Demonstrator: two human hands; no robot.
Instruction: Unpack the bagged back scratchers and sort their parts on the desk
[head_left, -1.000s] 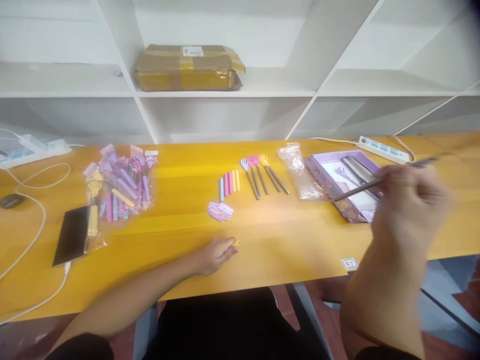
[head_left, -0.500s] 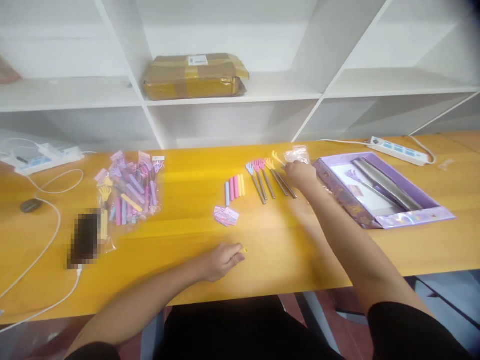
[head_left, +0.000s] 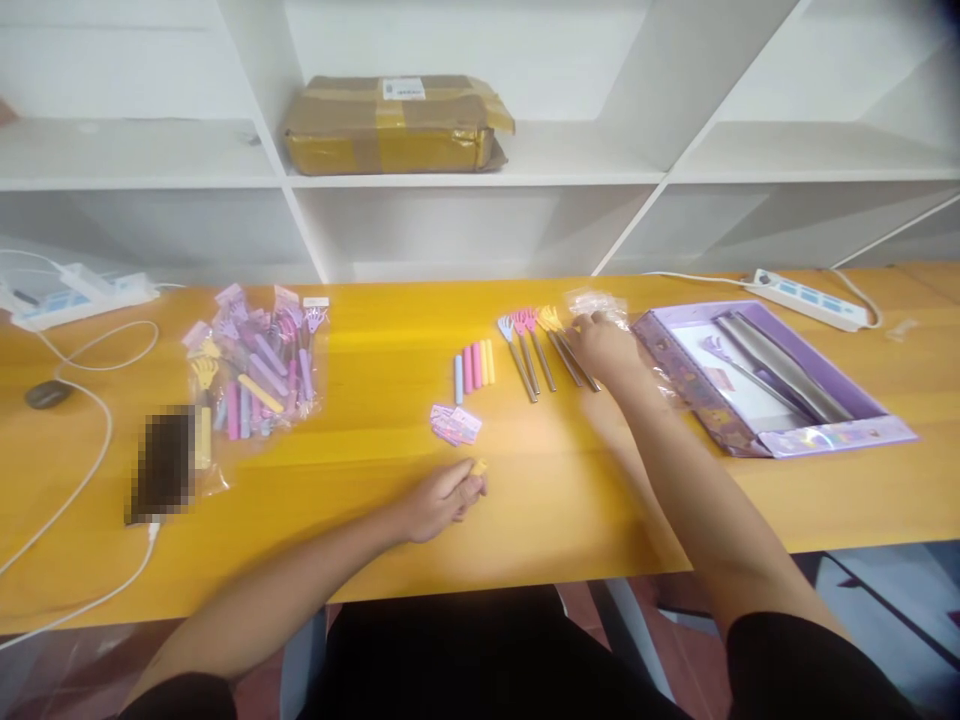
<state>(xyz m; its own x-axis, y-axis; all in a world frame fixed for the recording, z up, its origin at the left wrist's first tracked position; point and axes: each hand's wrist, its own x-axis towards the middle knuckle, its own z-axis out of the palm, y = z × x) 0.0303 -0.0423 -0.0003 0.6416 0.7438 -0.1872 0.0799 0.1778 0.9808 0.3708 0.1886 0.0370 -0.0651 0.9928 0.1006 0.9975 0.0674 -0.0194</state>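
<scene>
Clasping a yellow piece [head_left: 478, 467] in my left hand [head_left: 444, 502], right hand's [head_left: 604, 347] grip unclear, I should be spacing clawed rods [head_left: 550, 319] evenly.

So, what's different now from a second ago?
The right hand, at the purple box with a metal rod a second ago, has moved left to the yellow-headed tools; whether it still holds the rod is unclear. The left hand still grips a yellow piece, and the coloured tubes and purple cards stay put.
</scene>
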